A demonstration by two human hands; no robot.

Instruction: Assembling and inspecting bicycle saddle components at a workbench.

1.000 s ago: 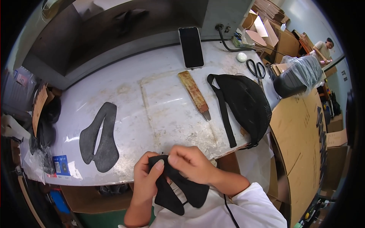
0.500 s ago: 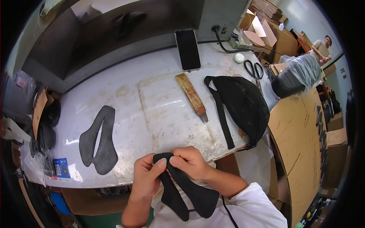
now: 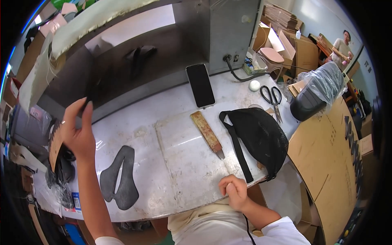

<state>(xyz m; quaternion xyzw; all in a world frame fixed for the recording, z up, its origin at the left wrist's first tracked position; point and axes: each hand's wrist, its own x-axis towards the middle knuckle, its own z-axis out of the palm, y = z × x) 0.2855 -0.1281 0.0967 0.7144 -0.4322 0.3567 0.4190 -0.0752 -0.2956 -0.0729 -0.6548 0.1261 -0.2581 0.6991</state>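
Observation:
My left hand (image 3: pixel 79 136) is raised at the left, in front of the dark opening of a grey cabinet. Its thumb and a finger come close together in a pinch; something dark may lie between the tips, but it blends into the dark behind. Over the table's front edge my right hand (image 3: pixel 234 192) is curled closed, with nothing visible in it. A dark grey, split saddle-shaped pad (image 3: pixel 127 181) lies on the table, right of my left forearm. The similar black pad seen earlier cannot be made out.
The cabinet (image 3: pixel 163 73) spans the back, with a phone (image 3: pixel 200 85) leaning on it. A rusty-handled blade (image 3: pixel 206 132), black mesh bag (image 3: pixel 261 143), scissors (image 3: pixel 271 102) and white ball (image 3: pixel 254 85) lie rightward. Beyond are cardboard (image 3: pixel 326 163) and a person (image 3: pixel 339 51).
My hands have parted from the black pad they both held. The left has swung up and left to the cabinet; the right has moved right and curled. The view has shifted.

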